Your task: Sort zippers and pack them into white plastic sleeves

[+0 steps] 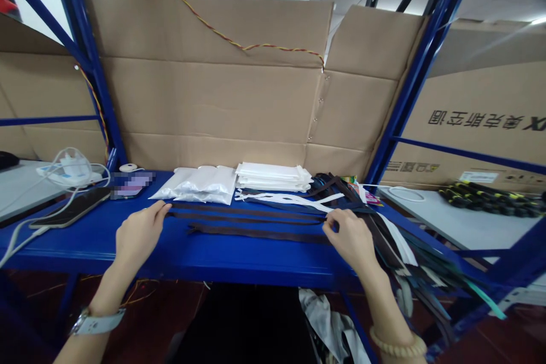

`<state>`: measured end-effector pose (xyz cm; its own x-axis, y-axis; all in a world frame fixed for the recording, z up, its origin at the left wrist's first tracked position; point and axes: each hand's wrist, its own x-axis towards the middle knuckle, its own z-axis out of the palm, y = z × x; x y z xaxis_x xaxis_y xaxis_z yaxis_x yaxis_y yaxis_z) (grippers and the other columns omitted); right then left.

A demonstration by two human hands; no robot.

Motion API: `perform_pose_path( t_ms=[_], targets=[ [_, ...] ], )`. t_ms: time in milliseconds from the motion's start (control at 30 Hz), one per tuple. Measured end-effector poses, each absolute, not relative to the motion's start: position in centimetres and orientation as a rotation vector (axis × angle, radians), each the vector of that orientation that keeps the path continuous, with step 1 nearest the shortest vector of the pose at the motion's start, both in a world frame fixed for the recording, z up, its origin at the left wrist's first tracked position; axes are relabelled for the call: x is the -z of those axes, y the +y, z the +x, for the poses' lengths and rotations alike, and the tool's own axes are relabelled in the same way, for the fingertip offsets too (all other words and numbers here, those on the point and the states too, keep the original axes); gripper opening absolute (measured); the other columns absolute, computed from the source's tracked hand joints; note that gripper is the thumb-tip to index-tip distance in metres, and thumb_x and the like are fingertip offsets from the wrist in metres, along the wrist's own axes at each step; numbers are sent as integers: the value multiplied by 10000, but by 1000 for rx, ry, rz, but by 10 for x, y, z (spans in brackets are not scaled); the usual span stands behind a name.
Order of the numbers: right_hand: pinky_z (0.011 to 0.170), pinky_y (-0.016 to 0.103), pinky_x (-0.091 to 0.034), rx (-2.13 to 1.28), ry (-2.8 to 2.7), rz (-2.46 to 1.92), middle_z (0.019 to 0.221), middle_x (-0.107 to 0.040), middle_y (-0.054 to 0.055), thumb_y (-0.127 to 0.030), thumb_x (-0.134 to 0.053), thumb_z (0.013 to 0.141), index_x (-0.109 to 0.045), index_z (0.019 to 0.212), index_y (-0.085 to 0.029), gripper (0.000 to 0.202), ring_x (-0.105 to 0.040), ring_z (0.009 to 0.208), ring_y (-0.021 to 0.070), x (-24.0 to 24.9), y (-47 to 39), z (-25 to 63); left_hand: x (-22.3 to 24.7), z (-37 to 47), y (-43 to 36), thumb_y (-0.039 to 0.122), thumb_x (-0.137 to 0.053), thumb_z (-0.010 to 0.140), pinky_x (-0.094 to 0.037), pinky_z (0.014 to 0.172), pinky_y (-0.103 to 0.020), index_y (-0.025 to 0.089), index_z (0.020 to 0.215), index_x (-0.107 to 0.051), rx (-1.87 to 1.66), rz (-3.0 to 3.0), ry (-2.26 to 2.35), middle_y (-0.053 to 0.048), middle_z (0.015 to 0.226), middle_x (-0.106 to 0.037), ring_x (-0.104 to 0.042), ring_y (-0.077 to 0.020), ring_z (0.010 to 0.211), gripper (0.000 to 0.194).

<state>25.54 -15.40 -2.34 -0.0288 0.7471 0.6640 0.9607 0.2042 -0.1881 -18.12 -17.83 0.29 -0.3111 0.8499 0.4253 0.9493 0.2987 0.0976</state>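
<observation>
Evidently both hands are pinched closed: the left hand (139, 234) has a narrow grip at the left end of some dark brown strips (247, 212), and the right hand (350, 237) grips their right end. The strips run sideways between the hands, over the blue table (239, 259). Another brown strip (256, 233) lies just nearer the front edge. Behind are white pouches (194, 183), with a white stack (273, 176) beside them; a loose heap of strips (386, 236) trails off the table at the right
</observation>
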Motion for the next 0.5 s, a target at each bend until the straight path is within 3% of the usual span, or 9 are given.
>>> perform_pose_path(
  t_ms=[100, 200, 333, 433, 500],
  targets=[
    [590, 272, -318, 226, -1837, -1560, 634, -549, 8, -220, -518, 762, -466, 594, -190, 179, -489, 620, 155, 26, -153, 253, 3, -183, -175, 516, -172, 928, -313, 547, -288, 233, 998, -563, 453, -1667, -2282, -90, 845, -667, -619, -271, 720, 488],
    [609, 256, -347, -105, -1881, -1375, 621, -540, -7, -300, -540, 808, -504, 619, -186, 223, -486, 607, 138, 24, -157, 243, 7, -177, -172, 487, -276, 918, -343, 558, -298, 191, 1110, -503, 540, -1675, -2247, -102, 860, -650, -624, -285, 742, 420],
    [607, 250, -352, -481, -1828, -1202, 614, -510, -7, -430, -458, 888, -512, 628, -180, 364, -479, 615, 134, 20, -168, 221, 5, -147, -177, 414, -387, 901, -370, 580, -276, 170, 1202, -435, 831, -1806, -2054, -47, 772, -605, -602, -222, 699, 390],
    [625, 249, -354, -654, -1700, -1105, 607, -473, -8, -444, -408, 916, -462, 597, -177, 419, -467, 622, 128, 21, -178, 200, 2, -108, -187, 385, -407, 908, -389, 618, -244, 201, 962, -531, 1075, -2210, -1845, 8, 705, -576, -560, -148, 654, 228],
    [640, 245, -365, -753, -1594, -1045, 613, -444, -14, -449, -420, 912, -431, 597, -179, 415, -456, 632, 124, 23, -184, 188, 3, -80, -194, 381, -397, 921, -394, 646, -232, 206, 822, -546, 1123, -2533, -1694, 12, 739, -592, -556, -128, 681, 250]
  ],
)
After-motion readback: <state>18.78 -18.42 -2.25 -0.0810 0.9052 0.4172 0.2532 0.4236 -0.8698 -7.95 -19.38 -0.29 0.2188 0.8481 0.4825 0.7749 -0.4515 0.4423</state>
